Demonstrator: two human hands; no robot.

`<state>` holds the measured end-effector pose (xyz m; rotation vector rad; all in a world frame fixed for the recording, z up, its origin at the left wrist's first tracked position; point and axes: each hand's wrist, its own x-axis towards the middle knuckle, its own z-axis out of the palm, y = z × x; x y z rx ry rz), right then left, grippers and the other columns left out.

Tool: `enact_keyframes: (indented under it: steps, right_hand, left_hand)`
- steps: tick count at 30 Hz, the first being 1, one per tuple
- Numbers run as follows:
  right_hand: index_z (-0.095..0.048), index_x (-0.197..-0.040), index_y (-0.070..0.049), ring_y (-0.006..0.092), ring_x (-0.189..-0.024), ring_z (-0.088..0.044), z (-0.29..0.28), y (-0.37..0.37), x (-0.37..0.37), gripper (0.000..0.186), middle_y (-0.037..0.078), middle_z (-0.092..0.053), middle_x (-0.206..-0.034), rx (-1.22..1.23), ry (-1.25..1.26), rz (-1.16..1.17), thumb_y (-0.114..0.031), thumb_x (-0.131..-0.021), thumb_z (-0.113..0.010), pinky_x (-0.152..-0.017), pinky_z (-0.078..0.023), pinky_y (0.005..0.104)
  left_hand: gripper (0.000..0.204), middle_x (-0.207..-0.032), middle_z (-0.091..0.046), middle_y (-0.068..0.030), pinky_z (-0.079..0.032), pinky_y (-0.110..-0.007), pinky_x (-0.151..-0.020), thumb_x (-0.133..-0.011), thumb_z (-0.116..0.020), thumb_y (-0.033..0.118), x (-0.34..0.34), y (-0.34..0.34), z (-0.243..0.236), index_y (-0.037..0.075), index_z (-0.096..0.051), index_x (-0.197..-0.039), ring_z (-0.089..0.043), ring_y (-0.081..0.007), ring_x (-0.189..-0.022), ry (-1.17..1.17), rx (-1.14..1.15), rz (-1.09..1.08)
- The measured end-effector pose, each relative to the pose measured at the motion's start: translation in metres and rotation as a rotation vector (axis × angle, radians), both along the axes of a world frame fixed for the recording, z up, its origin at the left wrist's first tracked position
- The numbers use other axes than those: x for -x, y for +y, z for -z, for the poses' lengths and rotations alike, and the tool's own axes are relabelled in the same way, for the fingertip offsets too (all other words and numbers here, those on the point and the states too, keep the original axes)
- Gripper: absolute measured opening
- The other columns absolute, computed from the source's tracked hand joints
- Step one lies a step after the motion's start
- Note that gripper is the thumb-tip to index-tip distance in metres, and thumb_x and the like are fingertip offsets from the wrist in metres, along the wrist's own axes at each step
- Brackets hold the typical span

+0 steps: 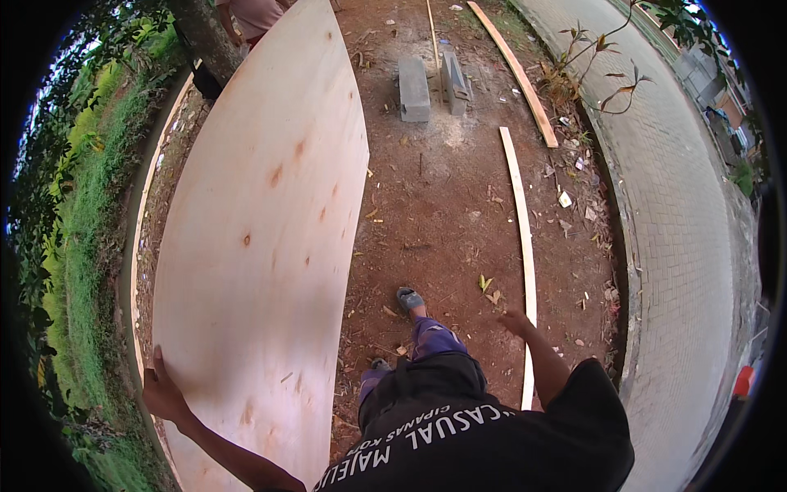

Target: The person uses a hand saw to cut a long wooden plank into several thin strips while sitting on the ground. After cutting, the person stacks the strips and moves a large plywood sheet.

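A large pale plywood sheet point(262, 221) with brown knots stretches along my left side, from near my body to the far end of the yard. My left hand point(166, 394) grips its left edge; a digit lies on the top face, while the rest of the grip is partly hidden by the edge. Out to the right, my right hand point(516, 323) hangs in the air with nothing in it, its fingers loosely extended. Below and beside it, a long narrow wooden strip point(516, 205) lies on the dirt.
Two grey concrete blocks point(414, 88) stand ahead, with sawdust around them and a thin stick by them. Another wooden plank point(516, 74) lies at far right. A paved path point(672, 246) runs right, grass point(98, 271) left. A person point(252, 15) stands by a tree trunk point(209, 41).
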<state>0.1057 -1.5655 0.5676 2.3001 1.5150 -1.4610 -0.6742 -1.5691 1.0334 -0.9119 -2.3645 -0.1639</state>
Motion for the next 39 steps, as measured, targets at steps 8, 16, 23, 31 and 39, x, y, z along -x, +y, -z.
enact_keyframes:
  steps: [8, 16, 23, 31, 39]
  right_hand:
    - [-0.074, -0.11, -0.002, 0.0197, -0.085, -0.071, -0.108, 0.225, -0.007, 0.043, 0.011, -0.073, -0.091, -0.056, 0.156, -0.03, -0.042, -0.095, -0.069, -0.078, -0.056, 0.0381]
    - [-0.075, -0.112, -0.006, 0.0217, -0.083, -0.072, 0.016, 0.197, -0.052, 0.044, 0.011, -0.074, -0.093, -0.149, 0.147, -0.43, -0.045, -0.094, -0.068, -0.077, -0.058, 0.0392]
    - [-0.072, -0.123, -0.01, 0.0313, -0.1, -0.071, 0.036, 0.121, -0.041, 0.052, 0.017, -0.073, -0.114, 0.209, 0.059, -0.678, -0.052, -0.095, -0.064, -0.089, -0.057, 0.0437]
    - [-0.071, -0.124, -0.009, 0.0338, -0.112, -0.069, -0.032, 0.089, -0.174, 0.056, 0.017, -0.073, -0.118, -0.076, 0.19, -0.641, -0.057, -0.094, -0.065, -0.096, -0.055, 0.0436]
    - [-0.066, -0.135, -0.015, 0.032, -0.123, -0.065, 0.007, 0.081, -0.387, 0.066, 0.015, -0.07, -0.129, 0.16, -0.04, -0.979, -0.064, -0.09, -0.065, -0.105, -0.051, 0.0443]
  left_hand:
    - [0.072, -0.053, -0.052, -0.0125, -0.034, -0.049, -0.048, -0.092, -0.064, 0.068, -0.041, 0.014, 0.003, 0.002, -0.059, -0.065, -0.046, -0.0293, -0.045, 0.033, 0.009, -0.082]
    - [0.072, -0.062, -0.061, -0.016, -0.039, -0.054, -0.053, -0.095, -0.056, 0.071, -0.078, 0.012, 0.011, 0.003, -0.063, -0.076, -0.056, -0.0372, -0.055, 0.032, 0.011, -0.163]
    - [0.076, -0.093, -0.072, -0.0237, -0.05, -0.057, -0.072, -0.095, -0.051, 0.074, -0.169, -0.009, 0.003, 0.001, -0.068, -0.104, -0.069, -0.0465, -0.088, -0.107, 0.121, -0.14]
    - [0.074, -0.112, -0.073, -0.0244, -0.052, -0.053, -0.087, -0.096, -0.056, 0.069, -0.292, -0.061, 0.029, 0.004, -0.067, -0.128, -0.069, -0.0426, -0.106, -0.111, 0.056, -0.079]
    - [0.057, -0.102, -0.073, -0.0247, -0.05, -0.055, -0.091, -0.098, -0.062, 0.057, -0.456, -0.083, 0.053, 0.001, -0.066, -0.108, -0.068, -0.0444, -0.099, -0.105, 0.111, -0.004]
